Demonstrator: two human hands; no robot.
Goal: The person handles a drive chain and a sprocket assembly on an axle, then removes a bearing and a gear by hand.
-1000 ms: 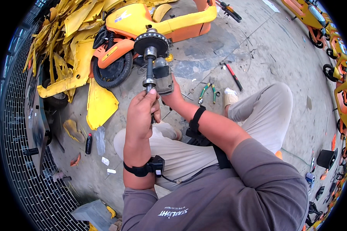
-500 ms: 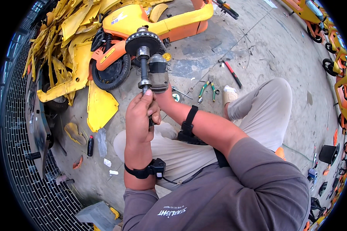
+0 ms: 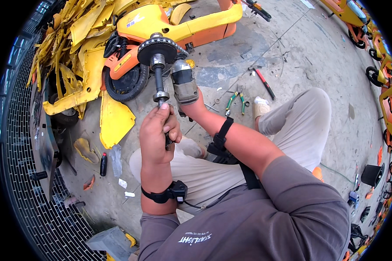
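Observation:
My left hand [image 3: 154, 128] grips the lower end of a metal shaft [image 3: 159, 78], which stands tilted away from me with a black toothed sprocket [image 3: 147, 54] and silver collars at its far end. My right hand [image 3: 196, 105] is closed on a grey power tool [image 3: 185, 89] with a silvery, black-banded body, just right of the shaft; its fingers are mostly hidden. Whether the tool touches the sprocket I cannot tell. On the concrete floor beyond lie green-handled pliers [image 3: 241, 103] and a red-and-black hammer [image 3: 262, 80].
A yellow-orange scooter [image 3: 178, 30] lies ahead beside a heap of yellow panels [image 3: 82, 26]. A dark bottle [image 3: 103, 165] lies left of my legs. More scooters [image 3: 387, 98] line the right edge. A grey bin-like object [image 3: 109, 243] is at lower left.
The shaft and sprocket have shifted left, along with my left hand. The power tool in my right hand moved left, then slightly back to the right, away from the shaft.

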